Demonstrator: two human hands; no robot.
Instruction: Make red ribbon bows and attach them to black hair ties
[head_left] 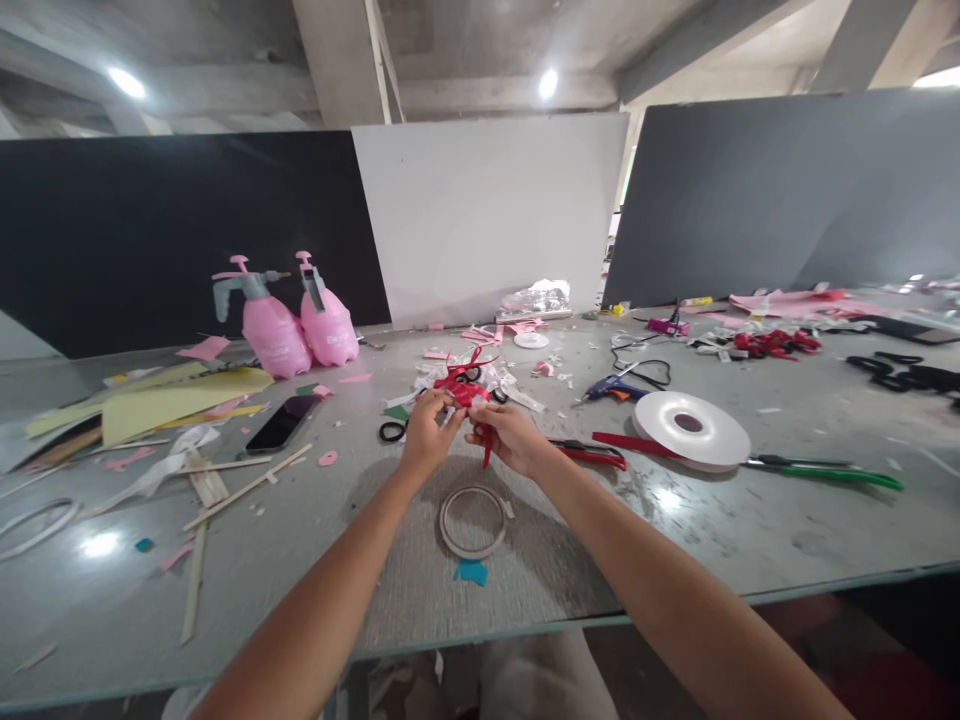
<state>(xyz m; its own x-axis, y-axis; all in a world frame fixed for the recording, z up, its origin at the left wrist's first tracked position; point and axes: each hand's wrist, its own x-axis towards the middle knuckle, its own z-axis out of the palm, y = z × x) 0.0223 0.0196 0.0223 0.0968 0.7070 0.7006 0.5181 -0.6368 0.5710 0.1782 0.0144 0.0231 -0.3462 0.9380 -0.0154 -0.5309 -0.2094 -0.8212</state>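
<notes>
Both hands meet over the middle of the table around a red ribbon [471, 391], which looks like a bow with loose ends. Fingers of my left hand [430, 428] close on its left side. My right hand [510, 434] pinches it from the right, and one red tail hangs below the fingers. Behind lies a heap of white and red ribbon pieces [501, 378] with black rings in it. A black ring [391, 431] rests left of my left hand. Nearer to me, a roll of tape [473, 522] lies flat beside a blue scrap [472, 572].
On the right are red-handled scissors [592, 455], a ribbon spool [691, 430], a green-handled cutting tool [832, 474] and a blue glue gun [616, 388]. To the left lie a phone [283, 423], wooden sticks [247, 486] and yellow paper [184, 403], with pink spray bottles [276, 337] behind.
</notes>
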